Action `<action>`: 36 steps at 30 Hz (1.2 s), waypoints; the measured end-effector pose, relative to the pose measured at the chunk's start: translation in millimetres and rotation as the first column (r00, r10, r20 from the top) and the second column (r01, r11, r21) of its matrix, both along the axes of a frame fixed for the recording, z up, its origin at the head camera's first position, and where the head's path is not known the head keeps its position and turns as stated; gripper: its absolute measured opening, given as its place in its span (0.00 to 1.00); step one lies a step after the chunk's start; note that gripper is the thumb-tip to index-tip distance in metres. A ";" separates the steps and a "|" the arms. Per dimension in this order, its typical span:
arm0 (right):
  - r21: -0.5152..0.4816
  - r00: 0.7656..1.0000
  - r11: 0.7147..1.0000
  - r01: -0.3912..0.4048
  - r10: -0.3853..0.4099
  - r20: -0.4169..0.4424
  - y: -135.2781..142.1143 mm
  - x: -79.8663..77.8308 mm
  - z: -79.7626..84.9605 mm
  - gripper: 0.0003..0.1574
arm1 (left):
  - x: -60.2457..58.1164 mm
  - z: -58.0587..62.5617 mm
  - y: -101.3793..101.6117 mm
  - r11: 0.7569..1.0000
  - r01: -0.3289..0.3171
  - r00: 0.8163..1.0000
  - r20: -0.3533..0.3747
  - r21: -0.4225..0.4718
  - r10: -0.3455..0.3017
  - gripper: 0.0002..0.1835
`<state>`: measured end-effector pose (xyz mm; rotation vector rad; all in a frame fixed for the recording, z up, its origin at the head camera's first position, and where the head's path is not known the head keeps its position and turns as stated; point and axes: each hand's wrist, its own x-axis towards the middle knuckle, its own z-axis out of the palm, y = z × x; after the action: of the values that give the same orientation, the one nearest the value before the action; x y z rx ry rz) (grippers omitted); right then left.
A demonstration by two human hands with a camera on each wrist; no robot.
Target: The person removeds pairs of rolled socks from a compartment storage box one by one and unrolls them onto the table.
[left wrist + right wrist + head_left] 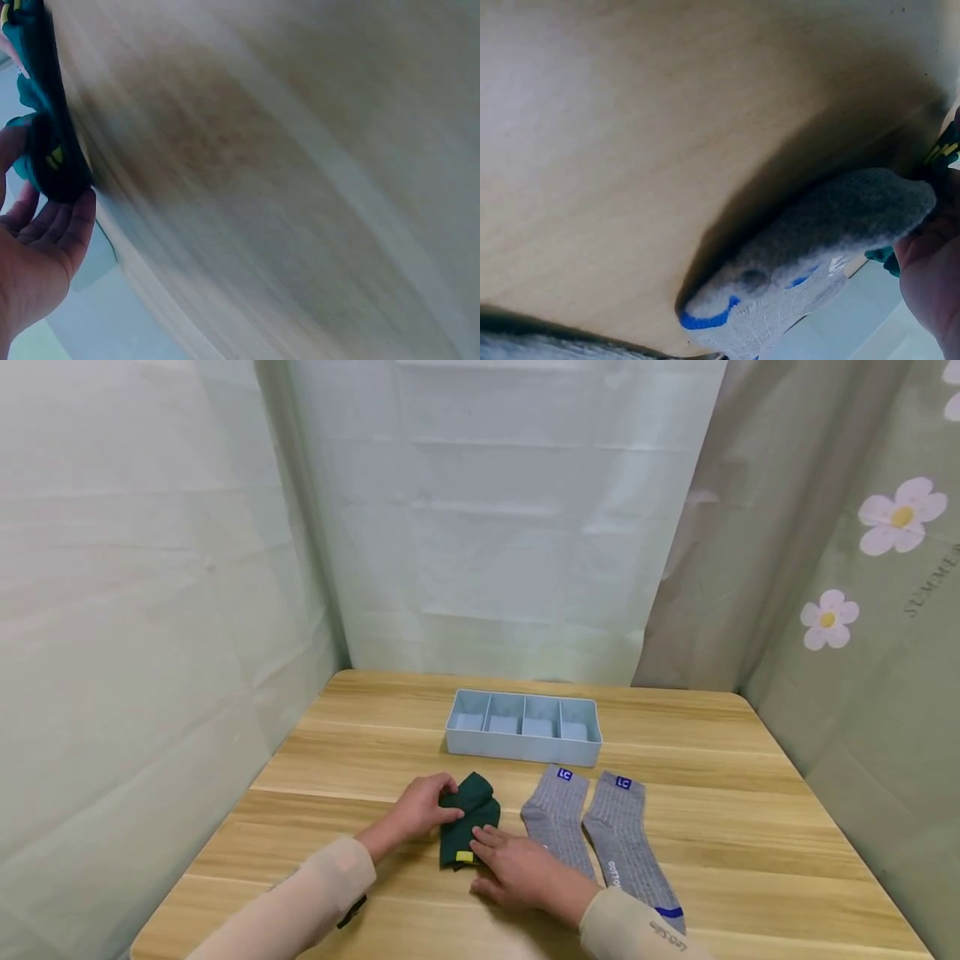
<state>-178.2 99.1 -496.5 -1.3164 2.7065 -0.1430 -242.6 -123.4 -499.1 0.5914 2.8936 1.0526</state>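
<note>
The left hand (422, 803) pinches the green sock (463, 833) at its left edge; the right hand (519, 867) touches its near right side, fingers extended. The sock lies on the worktop (360, 735) before the box (517, 746). Folding seems in hand; the next turn calls for flat pressure.

Worktop (352, 735): light wood grain, rounded far corners. Sitting on it toward the far side: pale blue organizer (522, 747), one row of four compartments, long wall facing the near edge. Nearer: dark green folded fabric (478, 810), yellow tag at its near end. Right of that, left grey sock (557, 810) and right grey sock (628, 835), laid flat side by side, blue LC tags at the organizer end. Right one has a blue band near the toe; left one's toe is hidden.
</note>
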 end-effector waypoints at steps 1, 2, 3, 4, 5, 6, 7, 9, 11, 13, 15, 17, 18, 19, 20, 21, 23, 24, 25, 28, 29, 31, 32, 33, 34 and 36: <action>0.000 1.000 1.000 -0.003 0.003 0.003 0.2 0.0 0.5 0.38 | -0.7 -0.4 0.6 1.000 -0.010 1.000 -0.001 -0.002 0.010 0.13; -0.001 1.000 1.000 -0.006 0.006 0.006 0.4 -0.2 0.8 0.38 | -1.5 -0.5 0.9 1.000 -0.022 1.000 -0.005 -0.003 0.022 0.12; -0.002 1.000 1.000 -0.009 0.009 0.008 0.6 -0.4 1.1 0.38 | -2.4 -0.7 0.8 1.000 -0.029 1.000 -0.013 -0.005 0.028 0.11; -0.003 1.000 1.000 -0.014 0.014 0.006 0.9 -0.6 1.2 0.38 | -3.3 -0.3 0.9 0.999 -0.043 0.999 -0.009 -0.004 0.043 0.10; -0.005 1.000 1.000 -0.017 0.017 0.002 1.4 -0.8 1.2 0.38 | -4.2 0.3 0.8 0.998 -0.057 0.998 -0.006 -0.005 0.057 0.09; -0.006 1.000 1.000 -0.019 0.019 0.000 1.9 -1.0 1.1 0.38 | -5.4 0.9 0.6 0.997 -0.071 0.997 0.001 -0.006 0.071 0.09; -0.009 1.000 1.000 -0.023 0.023 -0.002 2.2 -0.8 1.2 0.37 | -6.1 1.7 0.0 0.996 -0.088 0.996 0.015 -0.005 0.088 0.09; -0.014 0.999 0.999 -0.030 0.030 -0.009 2.8 -0.7 1.4 0.37 | -7.6 3.3 -1.2 0.992 -0.123 0.992 0.036 -0.004 0.123 0.08; -0.017 0.999 0.999 -0.035 0.034 -0.012 3.4 -0.8 2.0 0.36 | -9.1 5.1 -2.1 0.989 -0.147 0.988 0.049 -0.008 0.147 0.09; -0.021 0.999 0.999 -0.037 0.037 -0.011 3.7 -1.4 2.1 0.36 | -10.0 7.3 -2.4 0.988 -0.152 0.987 0.049 -0.010 0.152 0.09; -0.022 0.999 0.999 -0.038 0.038 -0.008 3.8 -1.7 2.5 0.35 | -9.9 9.4 -2.5 0.988 -0.150 0.988 0.026 -0.025 0.150 0.11; -0.024 0.999 0.999 -0.036 0.036 -0.004 3.7 -2.0 2.1 0.35 | -9.5 10.5 -2.5 0.989 -0.140 0.990 -0.011 -0.039 0.140 0.13; -0.027 0.999 0.999 -0.035 0.035 -0.003 3.7 -2.0 1.7 0.35 | -8.9 10.6 -2.6 0.991 -0.130 0.991 -0.033 -0.044 0.129 0.13; -0.029 0.999 0.999 -0.034 0.034 -0.002 3.8 -1.6 1.5 0.35 | -8.4 10.3 -2.8 0.991 -0.120 0.992 -0.054 -0.052 0.117 0.12; -0.030 0.999 0.999 -0.033 0.033 0.001 3.7 -1.3 1.3 0.35 | -7.7 9.9 -3.0 0.992 -0.111 0.992 -0.068 -0.059 0.107 0.12; -0.030 0.999 0.999 -0.032 0.033 0.001 3.6 -1.2 0.5 0.35 | -6.9 9.3 -3.4 0.993 -0.099 0.992 -0.082 -0.062 0.094 0.10; -0.029 0.999 0.999 -0.032 0.032 0.003 3.7 -0.9 0.4 0.35 | -6.0 9.2 -3.3 0.996 -0.070 0.994 -0.094 -0.064 0.064 0.07; -0.027 0.999 0.999 -0.031 0.031 0.006 3.9 -0.7 0.4 0.35 | -5.7 9.1 -3.3 0.996 -0.059 0.994 -0.092 -0.069 0.052 0.05; -0.024 0.999 0.999 -0.030 0.030 0.011 4.0 -0.8 0.1 0.35 | -5.6 9.3 -3.2 0.995 -0.061 0.995 -0.080 -0.074 0.055 0.05; -0.018 0.999 0.999 -0.026 0.026 0.018 4.3 -1.1 0.6 0.36 | -6.6 8.4 -3.2 0.994 -0.065 0.997 -0.053 -0.086 0.060 0.11; -0.017 1.000 1.000 -0.025 0.025 0.020 4.4 -1.3 0.2 0.36 | -7.1 7.6 -3.4 0.994 -0.063 0.997 -0.049 -0.088 0.059 0.12; -0.016 1.000 1.000 -0.026 0.027 0.016 4.6 -1.4 -0.5 0.36 | -9.2 4.8 -4.4 0.993 -0.073 0.996 -0.054 -0.095 0.068 0.13; -0.017 1.000 0.999 -0.028 0.028 0.012 4.8 -1.3 -0.5 0.36 | -10.3 3.2 -5.2 0.993 -0.078 0.995 -0.067 -0.089 0.072 0.11; -0.018 1.000 0.999 -0.030 0.030 0.009 5.1 -1.0 -0.7 0.36 | -11.6 1.2 -6.3 0.993 -0.087 0.993 -0.087 -0.086 0.079 0.09; -0.020 1.000 0.999 -0.031 0.031 0.005 5.3 -0.6 -0.9 0.36 | -12.7 -0.1 -7.8 0.992 -0.097 0.990 -0.106 -0.078 0.089 0.06; -0.023 0.999 0.999 -0.034 0.034 -0.002 5.6 0.4 -1.5 0.35 | -15.1 -3.1 -11.5 0.990 -0.127 0.983 -0.140 -0.059 0.118 0.03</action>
<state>-177.8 104.7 -498.0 -1.3679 2.6901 -0.1702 -257.7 -134.9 -502.2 0.5074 3.1062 0.9572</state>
